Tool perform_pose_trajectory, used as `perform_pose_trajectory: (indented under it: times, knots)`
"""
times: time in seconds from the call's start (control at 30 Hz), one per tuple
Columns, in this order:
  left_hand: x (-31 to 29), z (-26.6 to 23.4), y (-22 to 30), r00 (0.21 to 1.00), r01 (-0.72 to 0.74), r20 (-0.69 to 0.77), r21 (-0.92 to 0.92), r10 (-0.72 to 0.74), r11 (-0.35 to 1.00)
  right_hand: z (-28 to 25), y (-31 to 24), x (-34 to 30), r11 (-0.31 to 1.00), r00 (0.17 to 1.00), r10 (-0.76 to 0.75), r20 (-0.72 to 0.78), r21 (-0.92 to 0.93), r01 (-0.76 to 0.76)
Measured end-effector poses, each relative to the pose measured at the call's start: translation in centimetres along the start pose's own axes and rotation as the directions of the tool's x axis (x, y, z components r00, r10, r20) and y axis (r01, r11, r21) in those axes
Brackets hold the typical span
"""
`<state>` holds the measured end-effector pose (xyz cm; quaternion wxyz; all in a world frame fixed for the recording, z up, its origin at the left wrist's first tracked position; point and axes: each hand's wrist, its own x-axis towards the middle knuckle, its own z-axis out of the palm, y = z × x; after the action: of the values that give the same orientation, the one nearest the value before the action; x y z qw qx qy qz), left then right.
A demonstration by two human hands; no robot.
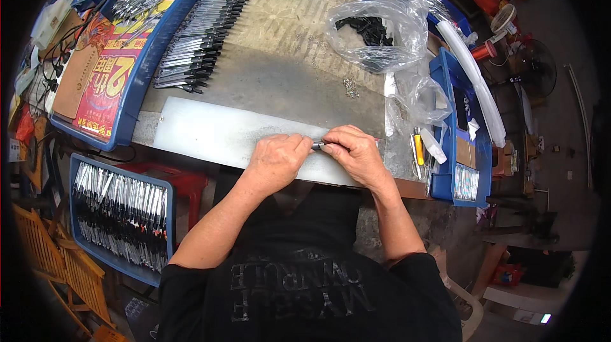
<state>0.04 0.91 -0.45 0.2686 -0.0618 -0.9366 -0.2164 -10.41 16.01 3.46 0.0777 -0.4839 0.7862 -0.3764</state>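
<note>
Over the white board (210, 130) at the table's near edge, my two hands meet at a short dark tube-shaped piece (317, 145). My left hand (278, 158) pinches it from the left, fingers closed. From the right, the thumb and fingers of my right hand (354, 153) close on the other end. Most of the piece is hidden by the fingers. A long row of clear and black pens (202, 39) lies on the table to the far left. Beyond my right hand is a small pile of tiny metallic parts (351, 88).
Farther right sits a clear plastic bag (407, 23) holding black parts (369, 30). A yellow-handled tool (418, 149) lies near a blue tray (445, 176). To the left stand a blue tray with printed sheets (130, 122) and a lower blue crate (168, 214) full of pens.
</note>
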Motion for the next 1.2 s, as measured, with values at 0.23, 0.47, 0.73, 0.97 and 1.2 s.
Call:
perform_pose_trajectory:
  times: [0.23, 0.47, 0.73, 0.97, 1.2]
  knots:
    - [0.1, 0.1, 0.0, 1.0, 0.002, -0.004, -0.033, -0.002, 0.999, -2.0, 2.1, 0.6, 0.962, 0.949, 0.271, -0.159, 0.011, -0.273]
    - [0.0, -0.1, 0.0, 1.0, 0.008, -0.021, -0.045, -0.009, 0.999, -2.7, 6.6, 2.3, 0.927, 0.92, 0.219, -0.325, -0.224, -0.3]
    - [0.1, -0.1, 0.0, 1.0, 0.017, -0.009, -0.06, -0.018, 0.998, -2.8, 8.0, 3.7, 0.881, 0.922, 0.239, -0.306, -0.331, -0.339]
    - [0.1, 0.0, -0.1, 1.0, 0.021, -0.01, -0.054, -0.022, 0.998, -3.6, 7.6, 5.1, 0.841, 0.907, 0.368, -0.203, -0.343, -0.418]
    - [0.2, 0.0, 0.0, 1.0, 0.021, -0.012, -0.065, -0.022, 0.998, -4.0, 7.5, 5.9, 0.815, 0.92, 0.369, -0.13, -0.431, -0.387]
